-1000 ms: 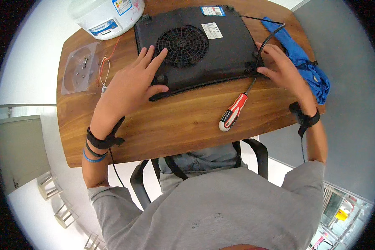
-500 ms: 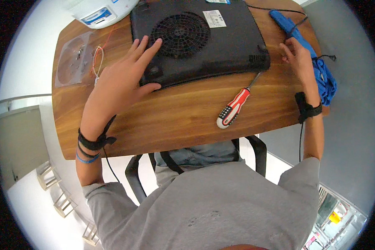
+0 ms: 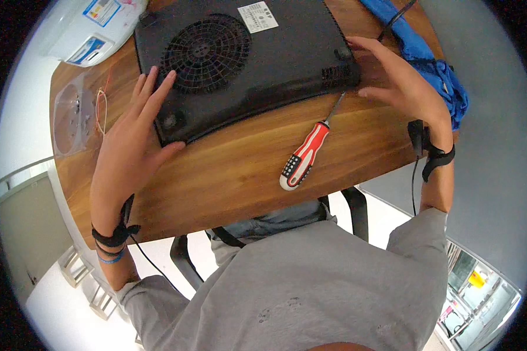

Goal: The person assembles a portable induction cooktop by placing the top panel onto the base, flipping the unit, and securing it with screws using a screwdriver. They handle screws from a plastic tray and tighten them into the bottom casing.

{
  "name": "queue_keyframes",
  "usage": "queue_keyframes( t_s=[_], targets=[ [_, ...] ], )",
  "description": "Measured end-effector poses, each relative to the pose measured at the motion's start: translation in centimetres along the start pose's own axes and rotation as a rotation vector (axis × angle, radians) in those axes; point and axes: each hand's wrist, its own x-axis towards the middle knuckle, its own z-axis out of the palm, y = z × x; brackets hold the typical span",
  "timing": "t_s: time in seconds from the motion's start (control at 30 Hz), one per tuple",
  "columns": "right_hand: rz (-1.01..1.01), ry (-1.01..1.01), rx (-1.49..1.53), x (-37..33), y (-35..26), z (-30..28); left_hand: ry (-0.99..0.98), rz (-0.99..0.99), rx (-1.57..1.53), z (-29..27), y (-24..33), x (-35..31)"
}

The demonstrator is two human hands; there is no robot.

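Observation:
A black induction cooker (image 3: 287,52) lies on the table with its round fan grille (image 3: 206,52) facing up. My left hand (image 3: 126,137) rests at its front left corner. The fingers are spread over the left edge, and the thumb is beside the front edge. My right hand (image 3: 407,85) is open at the right edge, thumb and fingers apart; its fingertips are at the casing, though I cannot tell how firmly they touch. A screwdriver (image 3: 305,155) with a red, white and black handle lies in front, its tip hidden under the cooker.
A clear plastic tray (image 3: 70,120) with small metal parts lies on the left, beside thin looped wires (image 3: 102,111). A white container (image 3: 99,29) stands at the back left. Blue cloth (image 3: 430,73) and a black cord (image 3: 398,17) lie along the right edge of the wooden table (image 3: 234,169).
My right hand has opened and come in from beside the blue cloth to the cooker's right edge. My left hand stays at the left corner. The whole view has shifted and tilted.

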Motion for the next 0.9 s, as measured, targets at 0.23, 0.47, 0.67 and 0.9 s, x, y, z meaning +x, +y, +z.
queue_keyframes(
  t_s=[0.23,0.47,0.67,0.9],
  targets=[
    [0.009,-0.08,0.061,2.3,-1.0,-0.7,-0.061,-0.04,0.034,-0.3,0.3,0.2],
    [-0.089,-0.209,-0.178,3.9,0.7,-1.6,-0.098,-0.099,-0.014,-0.9,1.2,0.7],
    [-0.129,-0.206,-0.147,3.4,1.4,-0.9,-0.129,-0.115,0.13,-1.0,3.3,1.6],
    [-0.184,-0.255,-0.086,4.1,2.4,-2.0,-0.141,-0.125,0.212,-0.2,3.9,1.9]
  ],
)
